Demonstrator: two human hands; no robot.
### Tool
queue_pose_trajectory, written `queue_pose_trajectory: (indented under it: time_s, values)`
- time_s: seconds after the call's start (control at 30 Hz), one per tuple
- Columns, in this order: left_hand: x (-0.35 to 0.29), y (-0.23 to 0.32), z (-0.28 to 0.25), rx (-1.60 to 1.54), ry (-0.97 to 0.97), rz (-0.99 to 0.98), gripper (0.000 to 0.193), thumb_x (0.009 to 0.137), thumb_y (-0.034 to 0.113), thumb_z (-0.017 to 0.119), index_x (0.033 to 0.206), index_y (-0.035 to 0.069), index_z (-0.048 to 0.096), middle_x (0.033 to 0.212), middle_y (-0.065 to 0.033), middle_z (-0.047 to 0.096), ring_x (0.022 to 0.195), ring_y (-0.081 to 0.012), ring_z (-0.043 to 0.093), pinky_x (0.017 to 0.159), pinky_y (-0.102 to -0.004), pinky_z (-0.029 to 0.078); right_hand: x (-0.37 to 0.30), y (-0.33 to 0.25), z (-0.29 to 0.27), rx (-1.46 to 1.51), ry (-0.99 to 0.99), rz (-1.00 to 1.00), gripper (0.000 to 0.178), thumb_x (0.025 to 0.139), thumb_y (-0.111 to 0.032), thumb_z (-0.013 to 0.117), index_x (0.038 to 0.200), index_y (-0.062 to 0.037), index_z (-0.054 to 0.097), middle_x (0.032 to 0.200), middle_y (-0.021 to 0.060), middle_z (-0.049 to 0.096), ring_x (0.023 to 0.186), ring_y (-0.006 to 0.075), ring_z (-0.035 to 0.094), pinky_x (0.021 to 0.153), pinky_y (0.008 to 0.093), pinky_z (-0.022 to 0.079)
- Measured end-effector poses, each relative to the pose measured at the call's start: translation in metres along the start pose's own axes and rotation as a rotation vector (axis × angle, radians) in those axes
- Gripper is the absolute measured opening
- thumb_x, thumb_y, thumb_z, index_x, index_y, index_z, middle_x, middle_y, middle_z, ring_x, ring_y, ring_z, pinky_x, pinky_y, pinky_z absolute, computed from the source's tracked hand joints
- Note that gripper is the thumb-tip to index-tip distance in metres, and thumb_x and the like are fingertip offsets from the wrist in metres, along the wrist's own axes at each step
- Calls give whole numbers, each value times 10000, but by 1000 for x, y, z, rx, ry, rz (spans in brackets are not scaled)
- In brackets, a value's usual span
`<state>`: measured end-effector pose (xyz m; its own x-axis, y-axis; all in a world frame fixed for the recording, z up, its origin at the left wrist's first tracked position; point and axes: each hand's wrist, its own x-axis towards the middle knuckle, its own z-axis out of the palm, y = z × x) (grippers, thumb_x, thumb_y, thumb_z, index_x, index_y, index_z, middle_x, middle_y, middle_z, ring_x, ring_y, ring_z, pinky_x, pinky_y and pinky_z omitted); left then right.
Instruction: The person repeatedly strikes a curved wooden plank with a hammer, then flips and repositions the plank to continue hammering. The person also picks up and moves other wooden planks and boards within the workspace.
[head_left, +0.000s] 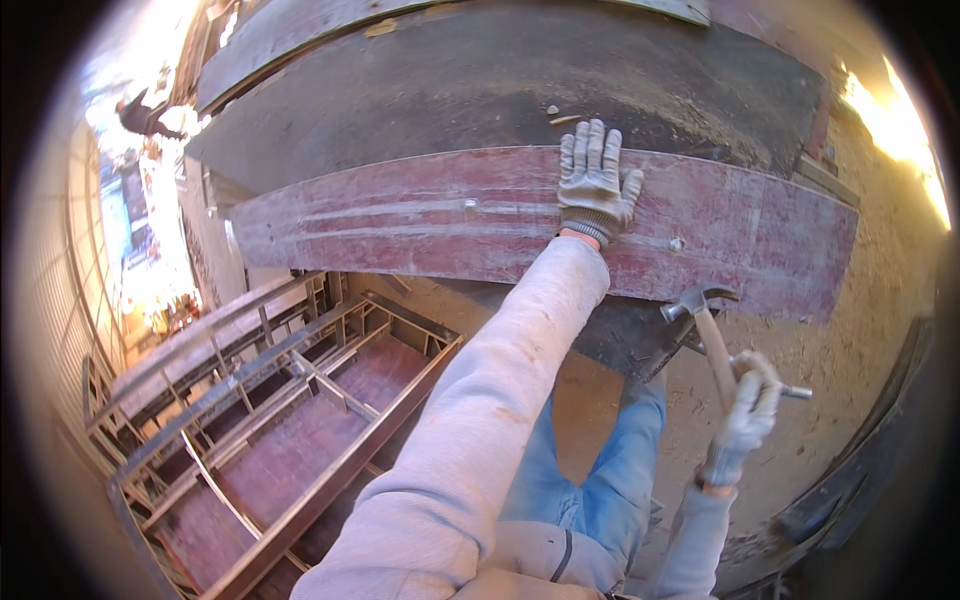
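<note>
My left hand (592, 180), in a grey-white glove, lies palm down on a long reddish board (400, 215) with its fingers stretched toward the far edge. Pale streaks run along the board, and small light spots mark its face. At the lower right, my gloved right hand (752, 405) is closed around the wooden handle of a claw hammer (712, 345), its metal head up near the board's near edge. A metal rod (796, 392) also sticks out beside that fist; how the hand holds it is partly hidden.
The board rests along a dark, dusty work surface (450, 90) with small debris. At lower left stand wooden frames (300, 470) with reddish panels. Sandy ground (840, 300) spreads to the right, with dark boards (850, 490) at its edge. A person (145, 118) is at far left.
</note>
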<state>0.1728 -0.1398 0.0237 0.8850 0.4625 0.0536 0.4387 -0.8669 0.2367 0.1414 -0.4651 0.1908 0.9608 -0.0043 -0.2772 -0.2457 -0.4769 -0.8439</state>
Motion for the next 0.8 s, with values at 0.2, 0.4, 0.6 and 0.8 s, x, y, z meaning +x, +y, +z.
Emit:
queue_pose_trajectory:
  time_s: [0.2,0.4,0.6,0.8]
  values:
    - [-27,-9,-21,-208,214,-55,752,959,384,682,1558,8,426,1627,-248,400,1537,-419,340,1292,-532,218,-37,32,-26,201,-724,779,304,1037,-149,635,1273,37,591,920,99,720,677,155,649,617,312,572]
    - [-206,-92,-59,-419,473,-1121,903,989,400,714,1581,-105,255,1643,-298,301,1527,-410,313,1279,-486,239,-6,43,2,539,-510,1170,402,1083,-461,589,1101,-59,594,691,-22,498,501,81,487,404,221,402]
    - [-268,-309,-108,-1789,522,-1749,479,970,744,482,934,313,688,730,60,679,544,-184,521,524,-413,434,-69,16,-19,80,-411,612,324,1080,-343,613,1206,-45,608,766,31,639,553,111,595,440,256,468]
    - [-219,-346,-147,-1692,779,-1845,850,884,567,802,1495,69,483,1541,-95,521,1437,-309,488,1206,-545,405,-53,-26,20,-199,-299,564,362,1084,-438,590,1165,-90,645,717,-26,597,535,71,515,471,280,429]
